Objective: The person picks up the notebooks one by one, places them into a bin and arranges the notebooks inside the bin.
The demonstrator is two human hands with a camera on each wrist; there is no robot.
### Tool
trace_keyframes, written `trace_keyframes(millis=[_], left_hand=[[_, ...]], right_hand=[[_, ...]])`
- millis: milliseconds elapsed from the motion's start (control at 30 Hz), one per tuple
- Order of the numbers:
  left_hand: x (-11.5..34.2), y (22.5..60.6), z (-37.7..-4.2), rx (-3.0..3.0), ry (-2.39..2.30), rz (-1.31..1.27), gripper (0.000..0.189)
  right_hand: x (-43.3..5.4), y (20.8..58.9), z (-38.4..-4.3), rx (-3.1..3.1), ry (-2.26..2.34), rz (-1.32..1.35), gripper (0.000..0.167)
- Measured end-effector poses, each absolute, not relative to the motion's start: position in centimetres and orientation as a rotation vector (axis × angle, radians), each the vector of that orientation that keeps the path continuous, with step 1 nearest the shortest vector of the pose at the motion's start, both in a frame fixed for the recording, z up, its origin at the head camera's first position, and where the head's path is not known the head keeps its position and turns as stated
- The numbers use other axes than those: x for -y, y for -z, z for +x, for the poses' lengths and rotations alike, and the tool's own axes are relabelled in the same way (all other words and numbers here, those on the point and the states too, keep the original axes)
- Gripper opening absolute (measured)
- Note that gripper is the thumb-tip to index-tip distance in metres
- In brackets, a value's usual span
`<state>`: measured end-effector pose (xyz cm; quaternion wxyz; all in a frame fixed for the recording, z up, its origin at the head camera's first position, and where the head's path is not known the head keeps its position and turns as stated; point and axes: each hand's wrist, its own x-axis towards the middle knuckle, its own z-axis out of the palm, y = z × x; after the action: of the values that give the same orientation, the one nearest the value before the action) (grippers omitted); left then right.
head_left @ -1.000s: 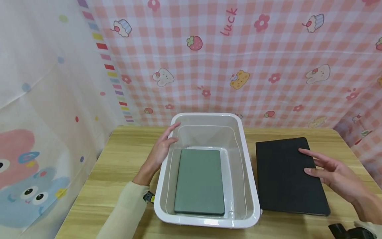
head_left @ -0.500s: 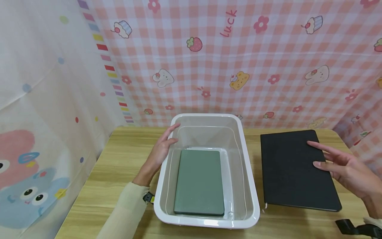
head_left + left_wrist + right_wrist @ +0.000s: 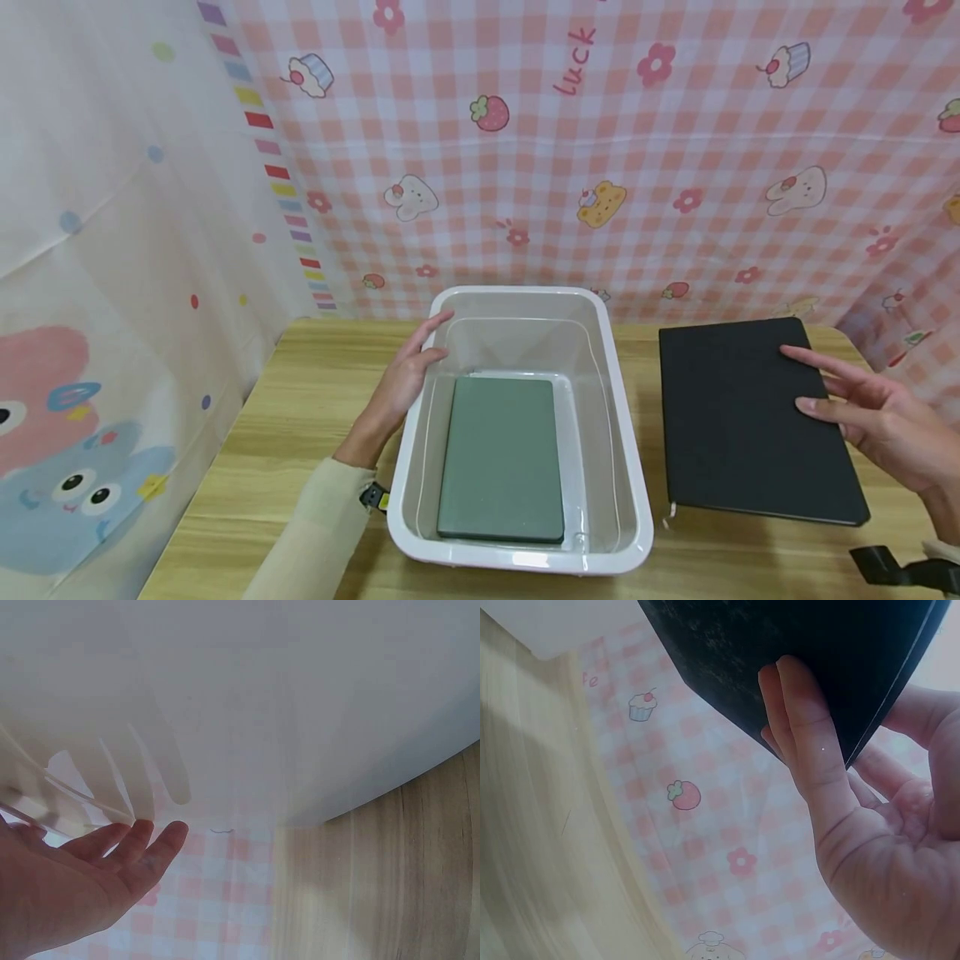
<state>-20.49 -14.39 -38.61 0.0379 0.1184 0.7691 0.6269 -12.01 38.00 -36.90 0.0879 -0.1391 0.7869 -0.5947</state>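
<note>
In the head view, my right hand (image 3: 888, 425) pinches a black hardcover notebook (image 3: 750, 425) by its right edge, thumb on the top cover. Several fingers press on its underside in the right wrist view, where the notebook (image 3: 727, 645) is raised over the table. A pale ribbon (image 3: 670, 515) dangles from its lower left corner. My left hand (image 3: 401, 379) holds the left rim of a whitish plastic tub (image 3: 633, 475), thumb and index finger over the edge. Other fingertips lie against the tub's outer wall (image 3: 247, 750). Flat inside the tub is a green notebook (image 3: 501, 458), nearer its left side.
The wooden table (image 3: 300, 392) carries the tub near its middle. A pink checked cloth (image 3: 517, 167) hangs along the back, and a white printed cloth (image 3: 135, 250) hangs at the left. A black strap (image 3: 903, 571) is on my right wrist.
My right hand has lifted the black notebook and shifted it right and slightly back, uncovering the ribbon. The left hand, tub and green notebook have stayed in place.
</note>
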Motion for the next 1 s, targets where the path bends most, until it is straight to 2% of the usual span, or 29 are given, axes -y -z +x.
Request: trace_keyframes(millis=[233, 700, 1000], left_hand=[[14.4, 38.7, -20.5, -2.357, -1.925, 0.363, 0.052], [14.4, 38.6, -20.6, -2.351, -1.938, 0.367, 0.052], [14.4, 38.8, -20.6, -2.365, -1.926, 0.362, 0.052]], right_hand=[[-38.0, 36.5, -11.9, -2.415, 1.743, -0.384, 0.067], [-37.7, 35.8, -12.2, -2.336, 1.966, -0.343, 0.066], [-38.0, 34.6, -12.8, -1.985, 2.178, -0.518, 0.066]])
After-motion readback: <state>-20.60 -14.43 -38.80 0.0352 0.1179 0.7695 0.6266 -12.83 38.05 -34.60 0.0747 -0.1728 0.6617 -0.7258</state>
